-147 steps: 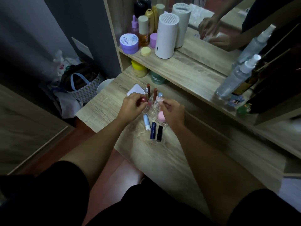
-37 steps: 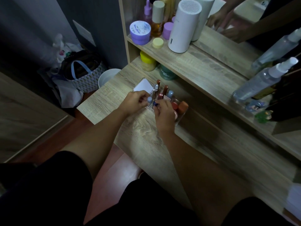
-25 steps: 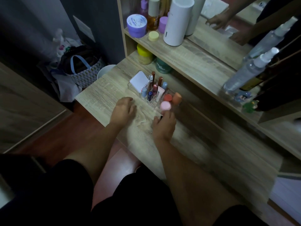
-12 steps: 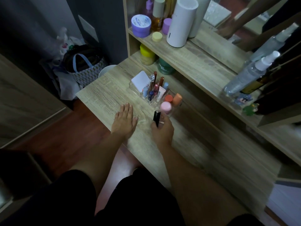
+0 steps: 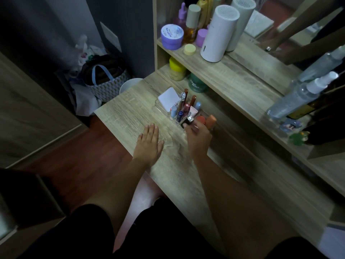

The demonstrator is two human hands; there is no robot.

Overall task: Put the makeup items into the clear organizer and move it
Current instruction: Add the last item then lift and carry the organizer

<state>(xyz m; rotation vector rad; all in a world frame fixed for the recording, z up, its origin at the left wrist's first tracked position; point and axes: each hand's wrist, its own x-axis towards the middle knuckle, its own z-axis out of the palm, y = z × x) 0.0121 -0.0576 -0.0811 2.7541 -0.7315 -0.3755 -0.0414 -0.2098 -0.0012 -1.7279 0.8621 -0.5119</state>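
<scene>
The clear organizer (image 5: 158,106) stands on the wooden desk (image 5: 130,113) and holds a white compact (image 5: 166,98), several upright lipsticks and tubes (image 5: 183,107), a red sponge (image 5: 200,119) and an orange sponge (image 5: 211,120). My right hand (image 5: 197,139) is at the organizer's near edge, fingers closed on a black lipstick (image 5: 190,121) with a silver top, over a front slot. My left hand (image 5: 149,142) lies flat on the desk, fingers spread, left of the organizer and apart from it. The pink sponge is hidden behind my right hand.
A shelf (image 5: 242,79) above the desk carries a white cylinder (image 5: 218,32), purple jar (image 5: 171,36), bottles and spray bottles (image 5: 298,98). A yellow jar (image 5: 177,69) and green jar (image 5: 197,85) sit under it. A bag (image 5: 104,79) and white bin (image 5: 128,85) stand on the floor at left.
My right hand picked the black lipstick up from the desk and carried it forward to the organizer's front edge. My left hand flattened on the desk and stayed there.
</scene>
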